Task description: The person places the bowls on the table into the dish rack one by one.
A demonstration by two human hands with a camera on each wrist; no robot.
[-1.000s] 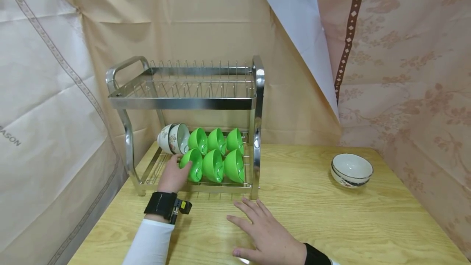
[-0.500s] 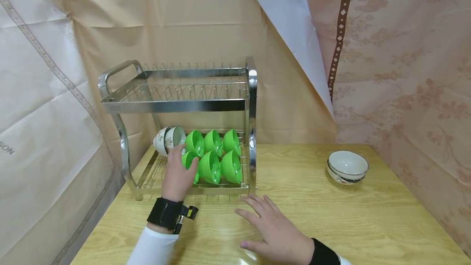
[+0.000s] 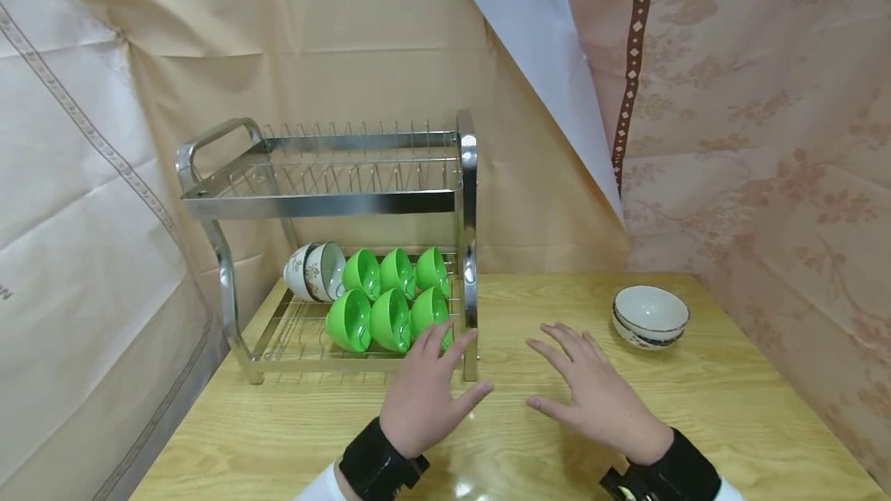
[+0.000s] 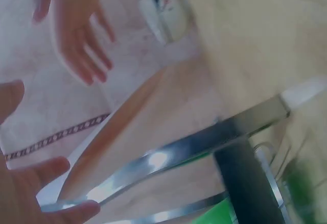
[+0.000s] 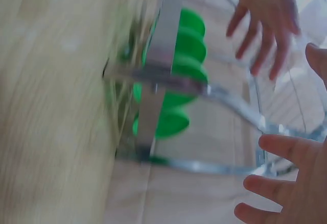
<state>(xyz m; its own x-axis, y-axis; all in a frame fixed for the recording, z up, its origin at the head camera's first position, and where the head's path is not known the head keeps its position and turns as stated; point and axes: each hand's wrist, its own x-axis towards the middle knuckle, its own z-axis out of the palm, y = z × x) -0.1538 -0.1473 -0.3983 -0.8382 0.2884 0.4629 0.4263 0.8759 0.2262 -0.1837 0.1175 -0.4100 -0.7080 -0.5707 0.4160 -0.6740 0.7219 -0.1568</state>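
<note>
My left hand (image 3: 426, 393), fingers spread and holding nothing, is in front of the rack's lower right corner and overlaps the nearest green bowl (image 3: 429, 309) in the head view. Several green bowls (image 3: 349, 321) stand on edge in two rows on the lower tier of the metal dish rack (image 3: 327, 205). Behind them at the left, two white flowered bowls (image 3: 324, 272) lean together. My right hand (image 3: 600, 394), also spread and with nothing in it, hovers over the table between the rack and a stack of white bowls (image 3: 650, 311).
The rack's upper tier has a row of wire dividers (image 3: 348, 171) and bears no dishes. Cloth curtains (image 3: 376, 83) hang behind and on both sides of the wooden table (image 3: 543, 454).
My left hand has left the front left green bowl and moved right and toward me. My right hand has shifted right and a little forward. The view has turned slightly right.
</note>
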